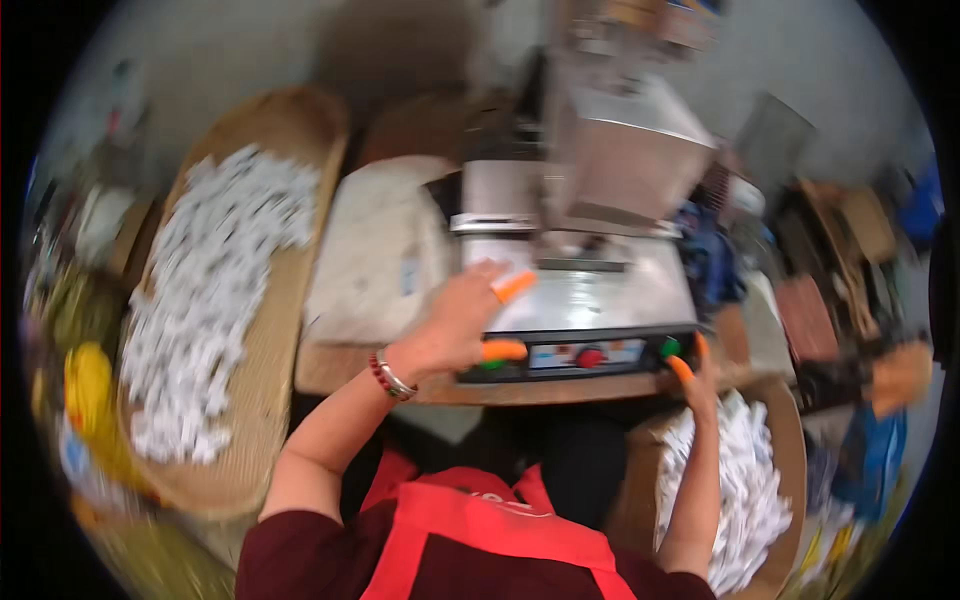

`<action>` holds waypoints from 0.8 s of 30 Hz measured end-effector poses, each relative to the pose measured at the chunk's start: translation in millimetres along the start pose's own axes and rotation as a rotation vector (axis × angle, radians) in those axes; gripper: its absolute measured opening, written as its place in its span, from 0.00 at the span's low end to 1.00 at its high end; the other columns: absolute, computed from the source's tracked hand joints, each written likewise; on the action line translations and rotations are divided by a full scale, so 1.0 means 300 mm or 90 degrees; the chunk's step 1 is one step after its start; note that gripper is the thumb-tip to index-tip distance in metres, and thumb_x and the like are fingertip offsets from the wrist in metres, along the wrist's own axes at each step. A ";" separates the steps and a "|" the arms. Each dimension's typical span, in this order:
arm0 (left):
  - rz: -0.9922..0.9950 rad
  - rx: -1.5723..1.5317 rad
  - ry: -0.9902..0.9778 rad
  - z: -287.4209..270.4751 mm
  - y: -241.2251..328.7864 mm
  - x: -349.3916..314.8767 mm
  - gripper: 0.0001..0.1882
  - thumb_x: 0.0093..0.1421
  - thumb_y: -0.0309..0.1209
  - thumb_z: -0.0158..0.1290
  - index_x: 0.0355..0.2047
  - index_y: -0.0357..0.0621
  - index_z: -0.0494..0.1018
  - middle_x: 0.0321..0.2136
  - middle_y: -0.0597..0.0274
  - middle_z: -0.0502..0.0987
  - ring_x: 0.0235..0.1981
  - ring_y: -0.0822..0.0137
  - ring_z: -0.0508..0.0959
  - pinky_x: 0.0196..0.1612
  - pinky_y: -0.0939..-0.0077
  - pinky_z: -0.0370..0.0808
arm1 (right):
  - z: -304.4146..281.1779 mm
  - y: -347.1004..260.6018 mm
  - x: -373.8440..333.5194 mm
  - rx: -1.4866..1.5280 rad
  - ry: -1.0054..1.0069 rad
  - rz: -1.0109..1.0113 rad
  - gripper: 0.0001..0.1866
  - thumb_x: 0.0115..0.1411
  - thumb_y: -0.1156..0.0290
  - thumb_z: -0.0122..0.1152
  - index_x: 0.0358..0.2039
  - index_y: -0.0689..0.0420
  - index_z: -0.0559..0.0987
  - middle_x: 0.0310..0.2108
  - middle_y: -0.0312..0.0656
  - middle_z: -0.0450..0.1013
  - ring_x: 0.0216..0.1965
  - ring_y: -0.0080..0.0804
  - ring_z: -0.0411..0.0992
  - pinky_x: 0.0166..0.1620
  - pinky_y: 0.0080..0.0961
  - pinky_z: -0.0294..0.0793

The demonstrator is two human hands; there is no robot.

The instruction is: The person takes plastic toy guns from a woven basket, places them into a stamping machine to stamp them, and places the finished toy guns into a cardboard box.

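A metal machine (585, 300) is set on the wooden surface (345, 367), its front label (626, 352) blurred. Over its left front the left hand (455, 320) is spread, empty; at its right corner the right hand (703, 385) is held half-open, nothing gripped.

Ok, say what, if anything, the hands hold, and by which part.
Nothing visibly held: left hand at front left of the machine, right hand at its front right corner.

Plain grey wall (250, 40), dark shadow (395, 45) on it, brown wooden table (335, 370)
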State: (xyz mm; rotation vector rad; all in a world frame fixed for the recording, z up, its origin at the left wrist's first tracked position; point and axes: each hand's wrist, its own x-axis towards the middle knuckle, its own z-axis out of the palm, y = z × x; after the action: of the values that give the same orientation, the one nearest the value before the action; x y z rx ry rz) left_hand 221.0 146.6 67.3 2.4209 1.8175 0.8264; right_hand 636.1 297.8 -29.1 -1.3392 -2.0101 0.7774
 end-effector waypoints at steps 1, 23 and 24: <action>-0.020 0.034 -0.115 -0.004 -0.021 -0.074 0.38 0.54 0.49 0.58 0.63 0.54 0.60 0.58 0.44 0.63 0.59 0.41 0.62 0.61 0.53 0.60 | 0.037 -0.021 0.012 -0.002 0.024 0.055 0.41 0.55 0.59 0.66 0.63 0.65 0.59 0.62 0.51 0.59 0.64 0.39 0.56 0.65 0.32 0.51; -1.003 0.512 -0.055 -0.233 -1.059 -1.774 0.31 0.51 0.36 0.59 0.55 0.47 0.65 0.45 0.53 0.71 0.51 0.52 0.69 0.45 0.55 0.71 | 0.059 -0.032 -0.056 -0.205 0.202 -0.053 0.25 0.66 0.61 0.51 0.58 0.64 0.67 0.55 0.51 0.67 0.56 0.40 0.65 0.59 0.32 0.63; -1.026 0.460 -0.032 -0.232 -1.072 -1.717 0.33 0.49 0.37 0.60 0.56 0.46 0.64 0.45 0.51 0.73 0.51 0.50 0.70 0.46 0.54 0.71 | 0.062 -0.070 -0.053 -0.201 0.233 -0.060 0.24 0.67 0.62 0.51 0.58 0.64 0.67 0.55 0.50 0.67 0.56 0.40 0.65 0.59 0.32 0.63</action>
State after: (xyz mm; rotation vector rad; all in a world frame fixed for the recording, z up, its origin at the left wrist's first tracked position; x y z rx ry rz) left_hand -192.7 -229.4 -180.0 0.2819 3.2156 -0.1117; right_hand 614.8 273.4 -28.1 -1.4257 -1.9293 0.1554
